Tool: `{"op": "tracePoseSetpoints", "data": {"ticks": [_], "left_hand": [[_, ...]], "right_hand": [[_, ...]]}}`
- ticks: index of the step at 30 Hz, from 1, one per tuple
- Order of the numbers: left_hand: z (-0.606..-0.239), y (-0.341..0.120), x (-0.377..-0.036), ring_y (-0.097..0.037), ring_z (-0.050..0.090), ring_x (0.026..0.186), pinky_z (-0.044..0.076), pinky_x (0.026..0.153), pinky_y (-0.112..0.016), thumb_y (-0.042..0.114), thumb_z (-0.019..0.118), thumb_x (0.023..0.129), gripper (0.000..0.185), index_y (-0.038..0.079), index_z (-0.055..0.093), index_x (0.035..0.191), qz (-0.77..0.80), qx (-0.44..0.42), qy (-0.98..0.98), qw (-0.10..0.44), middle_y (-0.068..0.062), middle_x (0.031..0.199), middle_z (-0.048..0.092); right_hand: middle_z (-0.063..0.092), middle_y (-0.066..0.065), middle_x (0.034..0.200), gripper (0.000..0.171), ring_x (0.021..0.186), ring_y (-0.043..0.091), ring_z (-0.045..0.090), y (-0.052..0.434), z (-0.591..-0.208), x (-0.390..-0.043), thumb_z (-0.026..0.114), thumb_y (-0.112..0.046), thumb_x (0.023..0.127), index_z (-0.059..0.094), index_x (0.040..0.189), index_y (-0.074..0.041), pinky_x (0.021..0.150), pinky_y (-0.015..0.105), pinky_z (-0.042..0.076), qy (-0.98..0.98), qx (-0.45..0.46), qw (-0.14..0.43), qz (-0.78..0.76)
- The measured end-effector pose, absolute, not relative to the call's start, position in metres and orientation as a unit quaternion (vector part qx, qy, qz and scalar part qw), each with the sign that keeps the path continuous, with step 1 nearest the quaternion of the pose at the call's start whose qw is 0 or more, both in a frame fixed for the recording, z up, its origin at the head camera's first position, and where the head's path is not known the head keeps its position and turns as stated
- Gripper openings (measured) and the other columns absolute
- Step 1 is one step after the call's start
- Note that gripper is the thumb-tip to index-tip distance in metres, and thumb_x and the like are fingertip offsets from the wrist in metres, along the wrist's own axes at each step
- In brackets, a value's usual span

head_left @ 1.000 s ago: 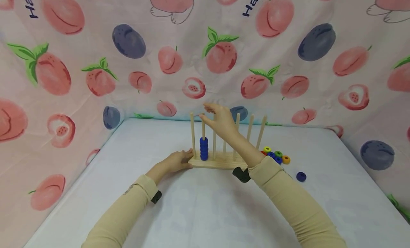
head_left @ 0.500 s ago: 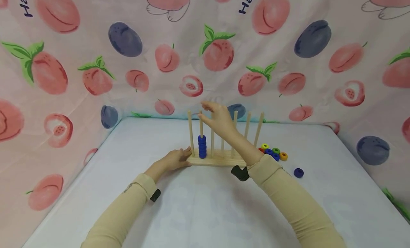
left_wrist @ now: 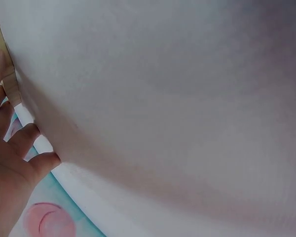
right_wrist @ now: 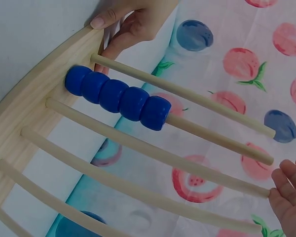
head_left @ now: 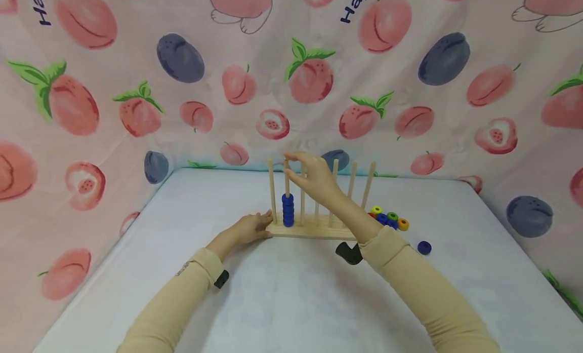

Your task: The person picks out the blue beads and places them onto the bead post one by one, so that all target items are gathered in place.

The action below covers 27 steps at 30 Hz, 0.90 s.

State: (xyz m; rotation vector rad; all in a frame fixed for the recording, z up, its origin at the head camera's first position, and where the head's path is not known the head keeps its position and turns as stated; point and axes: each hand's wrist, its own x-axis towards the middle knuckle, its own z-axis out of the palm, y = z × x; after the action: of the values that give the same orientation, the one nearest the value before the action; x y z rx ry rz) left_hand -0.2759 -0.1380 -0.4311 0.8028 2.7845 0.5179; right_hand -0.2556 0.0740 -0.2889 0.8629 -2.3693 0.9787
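A wooden rack (head_left: 314,230) with several upright pegs stands on the white table. On its second peg from the left sits a stack of blue beads (head_left: 288,210), also seen in the right wrist view as blue beads (right_wrist: 118,97). My left hand (head_left: 249,228) rests against the rack's left end, fingers straight; its fingers (right_wrist: 119,23) touch the base (right_wrist: 34,98). My right hand (head_left: 311,174) hovers by the peg tops with fingers spread and holds nothing; its fingertips (right_wrist: 288,190) show near the peg ends.
Loose beads in yellow, green, orange, red and blue (head_left: 388,219) lie right of the rack, and a single blue bead (head_left: 424,247) lies apart, nearer me. A fruit-print cloth (head_left: 182,89) walls the table at the back and both sides.
My right hand has drifted slightly down and back toward me at the peg tops. The bead stack and left hand are unchanged.
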Motion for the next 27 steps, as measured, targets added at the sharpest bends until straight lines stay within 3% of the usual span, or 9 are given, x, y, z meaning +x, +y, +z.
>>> {"op": "tracePoseSetpoints", "data": {"ticks": [16,27], "left_hand": [[-0.432,-0.132,-0.282,-0.039,0.029,0.127,0.023,0.106,-0.049,0.035,0.056,0.084,0.056,0.011,0.039,0.132,0.176,0.259,0.944,0.101,-0.005,0.142,0.027],[-0.427,-0.133,-0.274,-0.039,0.031,0.126,0.026,0.105,-0.049,0.033,0.055,0.085,0.056,0.009,0.038,0.133,0.161,0.263,0.945,0.110,-0.007,0.142,0.027]], "right_hand": [[0.060,0.008,0.115,0.038,0.102,0.019,0.058,0.103,-0.295,-0.237,0.062,-0.018,0.082,0.055,0.117,-0.008,0.089,0.031,0.047,-0.842,0.318,0.179,0.398],[0.062,0.008,0.112,0.038,0.097,0.022,0.058,0.137,-0.301,-0.212,0.066,-0.017,0.078,0.058,0.114,-0.006,0.083,0.037,0.049,-0.870,0.312,0.176,0.338]]}}
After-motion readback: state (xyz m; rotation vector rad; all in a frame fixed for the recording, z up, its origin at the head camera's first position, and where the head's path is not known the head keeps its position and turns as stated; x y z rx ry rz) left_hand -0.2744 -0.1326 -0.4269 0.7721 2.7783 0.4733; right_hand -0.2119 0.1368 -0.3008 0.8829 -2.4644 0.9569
